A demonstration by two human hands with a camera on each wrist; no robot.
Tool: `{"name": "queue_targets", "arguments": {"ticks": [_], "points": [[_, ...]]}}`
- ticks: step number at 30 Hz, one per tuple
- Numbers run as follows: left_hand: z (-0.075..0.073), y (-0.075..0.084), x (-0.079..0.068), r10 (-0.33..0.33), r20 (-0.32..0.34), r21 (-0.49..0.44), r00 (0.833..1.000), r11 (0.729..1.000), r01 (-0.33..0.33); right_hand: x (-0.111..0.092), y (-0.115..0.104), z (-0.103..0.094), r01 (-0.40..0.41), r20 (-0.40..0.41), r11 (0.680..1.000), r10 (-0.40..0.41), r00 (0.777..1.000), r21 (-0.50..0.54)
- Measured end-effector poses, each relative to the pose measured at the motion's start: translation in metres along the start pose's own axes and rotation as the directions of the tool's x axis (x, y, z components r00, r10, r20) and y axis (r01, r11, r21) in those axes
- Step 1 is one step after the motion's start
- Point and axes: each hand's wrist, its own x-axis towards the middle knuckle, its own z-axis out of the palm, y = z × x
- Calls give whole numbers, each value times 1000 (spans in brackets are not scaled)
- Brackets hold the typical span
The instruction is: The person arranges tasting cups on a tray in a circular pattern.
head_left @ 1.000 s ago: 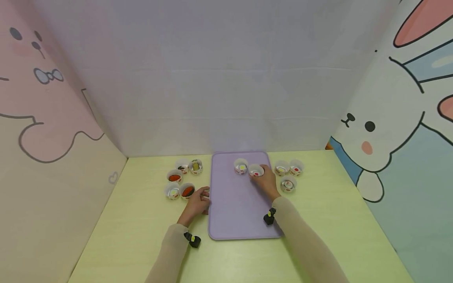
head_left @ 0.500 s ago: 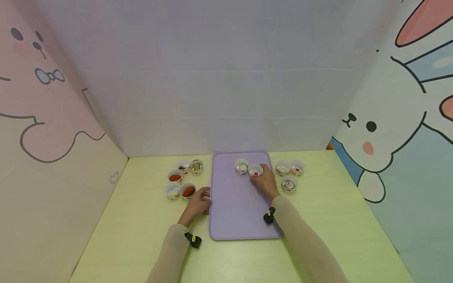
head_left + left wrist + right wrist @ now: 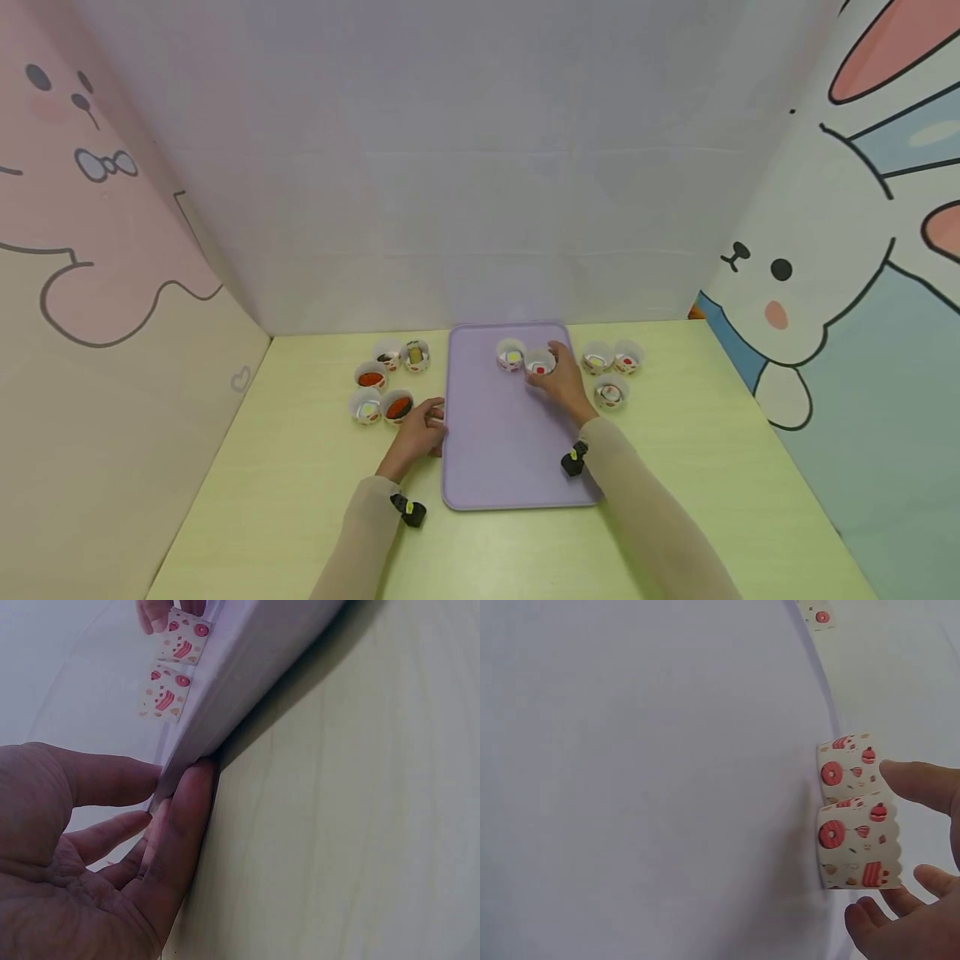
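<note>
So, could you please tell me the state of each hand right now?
Left hand: holding the tray by its left edge.
Right hand: open around a patterned cup; whether it touches the cup cannot be told.

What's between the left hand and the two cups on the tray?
Just bare tray; the head view shows its surface stretching from the left hand, at its edge, to the cups.

Tray (image 3: pixel 495 442) on surface (image 3: pixel 720 467); wall (image 3: pixel 480 167) behind tray. On tray, toward far end: left cup (image 3: pixel 511 356), right cup (image 3: pixel 538 361). Left of tray: five cups (image 3: pixel 371 374), two farthest back, two nearest, one between. Right of tray: three cups (image 3: pixel 611 392), two at back, one before them. Left hand (image 3: pixel 422 427) at tray's left edge, right hand (image 3: pixel 562 383) at right cup.
</note>
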Motion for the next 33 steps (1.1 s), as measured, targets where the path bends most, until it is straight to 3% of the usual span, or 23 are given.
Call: {"name": "queue_targets", "arguments": {"ticks": [21,33], "points": [[-1,0,-1,14,-1,-14,1000,1000,-14,-25,-39,-34,151,-31,989,-151,988,4],[0,-3,2,16,-2,-12,1000,1000,-16,-35,-37,-55,209,-64,978,-207,976,30]]}}
